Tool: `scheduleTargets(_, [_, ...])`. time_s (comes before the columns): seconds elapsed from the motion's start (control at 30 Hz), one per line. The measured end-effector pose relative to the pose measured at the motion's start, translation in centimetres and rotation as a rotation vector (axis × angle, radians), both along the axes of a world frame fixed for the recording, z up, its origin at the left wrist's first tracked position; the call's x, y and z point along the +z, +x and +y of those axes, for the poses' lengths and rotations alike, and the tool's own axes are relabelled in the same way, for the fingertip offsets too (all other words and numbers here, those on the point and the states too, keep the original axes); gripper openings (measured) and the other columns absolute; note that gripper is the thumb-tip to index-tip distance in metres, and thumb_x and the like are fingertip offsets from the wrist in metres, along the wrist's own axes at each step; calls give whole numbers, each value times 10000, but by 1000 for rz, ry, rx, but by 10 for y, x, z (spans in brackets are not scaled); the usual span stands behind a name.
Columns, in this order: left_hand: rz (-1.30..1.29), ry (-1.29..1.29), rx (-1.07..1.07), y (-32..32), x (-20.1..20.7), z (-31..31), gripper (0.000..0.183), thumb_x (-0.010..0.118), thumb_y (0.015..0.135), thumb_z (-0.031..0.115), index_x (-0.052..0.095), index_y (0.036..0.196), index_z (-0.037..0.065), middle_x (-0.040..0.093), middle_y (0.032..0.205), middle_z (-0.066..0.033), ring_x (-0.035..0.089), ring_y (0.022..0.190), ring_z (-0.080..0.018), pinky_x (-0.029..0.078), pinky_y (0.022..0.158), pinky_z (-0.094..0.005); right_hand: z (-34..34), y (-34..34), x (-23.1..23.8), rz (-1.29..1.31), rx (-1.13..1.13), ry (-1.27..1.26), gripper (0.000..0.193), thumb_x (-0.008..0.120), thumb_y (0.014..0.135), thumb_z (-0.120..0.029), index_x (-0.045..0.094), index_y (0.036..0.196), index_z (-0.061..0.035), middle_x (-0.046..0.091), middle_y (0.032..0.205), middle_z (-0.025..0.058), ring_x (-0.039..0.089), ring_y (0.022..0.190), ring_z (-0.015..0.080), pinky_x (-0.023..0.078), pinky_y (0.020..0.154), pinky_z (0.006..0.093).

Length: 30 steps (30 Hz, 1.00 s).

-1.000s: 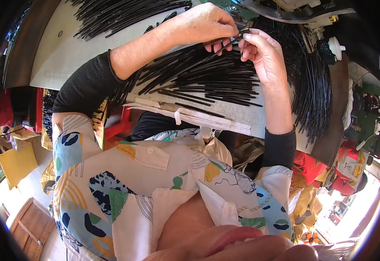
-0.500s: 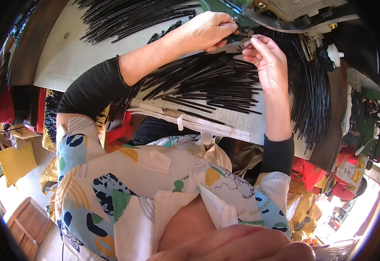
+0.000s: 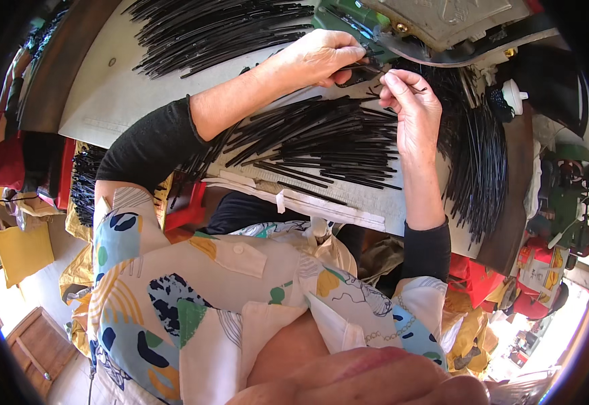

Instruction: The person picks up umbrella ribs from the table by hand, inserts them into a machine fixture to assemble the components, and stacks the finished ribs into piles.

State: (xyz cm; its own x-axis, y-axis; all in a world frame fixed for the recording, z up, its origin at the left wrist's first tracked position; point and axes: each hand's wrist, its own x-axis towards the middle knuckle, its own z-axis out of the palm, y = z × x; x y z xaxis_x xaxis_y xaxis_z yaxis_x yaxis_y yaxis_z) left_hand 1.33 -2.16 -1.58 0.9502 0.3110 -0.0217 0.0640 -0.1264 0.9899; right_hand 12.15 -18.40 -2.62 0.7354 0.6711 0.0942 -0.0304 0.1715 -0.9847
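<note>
- Left hand (image 3: 320, 57): thumb and forefinger look pinched together, no real gap, with a thin black strip (image 3: 369, 67) sticking out past the tips toward the other hand. The rest of the fingers are curled under.
- Right hand (image 3: 413, 111): thumb pressed against the forefinger, pinching a skinny dark piece (image 3: 421, 89) that pokes out on the right of the fingertips. Other fingers loosely bent.
- Can't tell if that's one strip running between both sets of fingers or two separate ones, it's too small and dark there. The fingertips are near each other, hands not touching.
- Just below the fingers, on the body side, there's a fanned-out pile of black strips (image 3: 335, 145) lying flat on the pale table (image 3: 85, 98).
- Up and left of the left fingers, another big heap of black strips (image 3: 220, 34), mostly lined up side by side.
- Right of the right fingers, a long bundle of thin black strands (image 3: 480, 169) hanging down toward the table's edge.
- Just beyond the fingers: a green base (image 3: 346, 19), and up to the right a grey machine part (image 3: 456, 20).
- Farther right of the right fingers, a white round knob (image 3: 513, 96).
</note>
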Motion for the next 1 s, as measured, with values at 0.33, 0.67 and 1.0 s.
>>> scheduleTargets(0.33, [11, -9, -37, 1, -1, 0, 265, 477, 928, 310, 583, 964, 70, 488, 611, 15, 373, 497, -17, 260, 406, -168, 2, 1, 1, 22, -61, 64, 123, 656, 792, -53, 623, 893, 9, 647, 794, 76, 577, 637, 94, 478, 571, 216])
scheduleTargets(0.67, [46, -55, -31, 0, -4, 2, 251, 501, 916, 293, 592, 981, 68, 474, 615, 19, 422, 544, -20, 274, 426, -157, 1, -4, 8, -159, -42, -190, 148, 639, 804, -79, 658, 910, 22, 657, 785, 74, 556, 599, 77, 460, 555, 201])
scheduleTargets(1.0, [84, 74, -60, -4, 2, 7, 282, 521, 890, 320, 618, 953, 62, 478, 604, 28, 423, 524, -28, 322, 434, -160, -7, 3, 13, -421, 157, -357, 219, 598, 852, -182, 674, 898, 18, 624, 740, 39, 520, 590, 62, 441, 556, 199])
